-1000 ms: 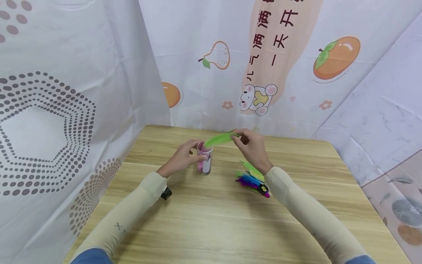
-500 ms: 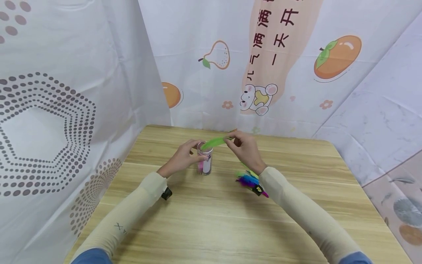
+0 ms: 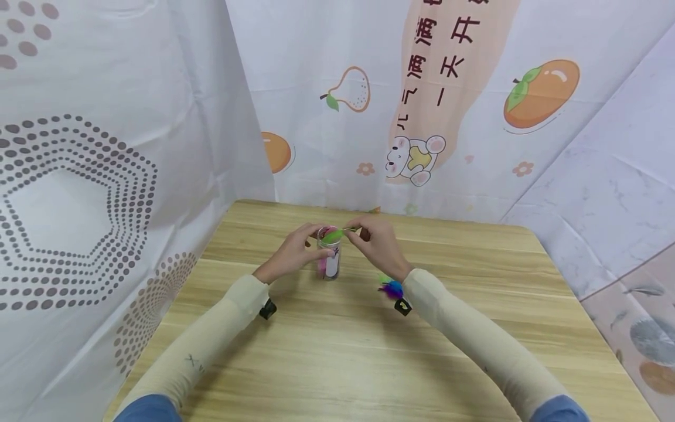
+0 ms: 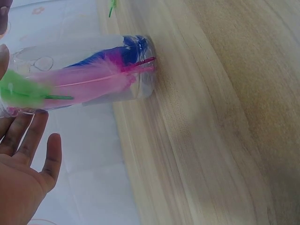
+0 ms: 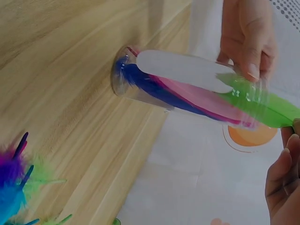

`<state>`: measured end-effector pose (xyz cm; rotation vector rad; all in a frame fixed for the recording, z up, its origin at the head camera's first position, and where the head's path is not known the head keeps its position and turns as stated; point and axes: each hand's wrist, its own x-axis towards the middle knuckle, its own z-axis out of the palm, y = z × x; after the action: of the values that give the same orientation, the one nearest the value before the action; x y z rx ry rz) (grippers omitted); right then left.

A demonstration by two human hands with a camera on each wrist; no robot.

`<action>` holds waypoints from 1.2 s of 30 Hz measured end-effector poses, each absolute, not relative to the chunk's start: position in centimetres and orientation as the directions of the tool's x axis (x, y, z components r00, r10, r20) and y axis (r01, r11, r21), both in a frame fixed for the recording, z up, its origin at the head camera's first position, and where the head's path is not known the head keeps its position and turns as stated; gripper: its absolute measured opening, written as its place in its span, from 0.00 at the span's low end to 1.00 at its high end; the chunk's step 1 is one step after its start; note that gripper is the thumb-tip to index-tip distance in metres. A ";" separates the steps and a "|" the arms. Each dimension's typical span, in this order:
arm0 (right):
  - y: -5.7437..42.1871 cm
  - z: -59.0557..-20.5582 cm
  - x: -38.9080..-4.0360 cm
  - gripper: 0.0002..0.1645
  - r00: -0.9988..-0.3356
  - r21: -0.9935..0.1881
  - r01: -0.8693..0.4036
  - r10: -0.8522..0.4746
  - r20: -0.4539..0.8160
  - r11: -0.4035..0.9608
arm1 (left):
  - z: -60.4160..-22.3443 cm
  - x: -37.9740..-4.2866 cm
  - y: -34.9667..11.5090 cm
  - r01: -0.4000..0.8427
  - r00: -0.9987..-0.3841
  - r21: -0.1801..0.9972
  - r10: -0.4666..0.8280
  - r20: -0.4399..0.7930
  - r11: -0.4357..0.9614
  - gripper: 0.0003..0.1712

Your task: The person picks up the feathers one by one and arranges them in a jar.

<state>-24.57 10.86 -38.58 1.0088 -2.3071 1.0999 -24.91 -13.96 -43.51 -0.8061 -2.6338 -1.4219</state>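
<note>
- The clear jar [image 3: 323, 258] is your landmark: it looks about upright on the table [image 3: 327, 351], base down, probably so its mouth faces up.
- Your left hand [image 3: 295, 249] grips the jar near its mouth, thumb on the side nearer you, likely to stop a light vessel from tipping.
- Your right hand [image 3: 378, 243], just right of the jar's mouth, pinches 1 end of a green feather [image 5: 276, 111]; its other end is inside the jar. A fingertip pinch seems suited to something so soft.
- Low in the jar you can see 1 pink feather [image 4: 89, 84] and some blue plumage [image 5: 145, 84]. The pink quill points towards the jar's base, and the clear wall seems to keep the plumes lengthwise.
- A white label [image 5: 173, 68] on the jar's wall hides part of what is inside.
- Loose feathers [image 3: 392, 287] lie right of the jar and nearer you, perhaps there to be within your right hand's reach. Your sleeve covers some in the head view, so you cannot count them.
</note>
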 end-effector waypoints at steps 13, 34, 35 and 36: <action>9.2 -39.0 -24.6 0.08 -0.752 -0.574 -0.656 -0.496 0.435 0.490 | -43.4 -24.8 -13.8 0.454 -0.869 0.758 0.419 0.262 0.468 0.35; 10.9 -38.3 -25.4 0.08 -0.793 -0.605 -0.606 -0.449 0.412 0.516 | -43.4 -25.0 -13.9 0.446 -0.871 0.774 0.414 0.262 0.449 0.34; 11.3 -38.3 -25.4 0.08 -0.796 -0.606 -0.603 -0.440 0.415 0.519 | -43.4 -25.0 -14.0 0.447 -0.871 0.776 0.415 0.263 0.445 0.34; 11.7 -38.4 -25.4 0.09 -0.800 -0.606 -0.598 -0.432 0.416 0.524 | -43.4 -25.0 -14.0 0.448 -0.870 0.777 0.416 0.264 0.443 0.34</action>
<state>-25.41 11.66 -38.37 0.8754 -2.5506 1.1377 -25.02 -13.98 -43.41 -0.7907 -2.6391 -1.4377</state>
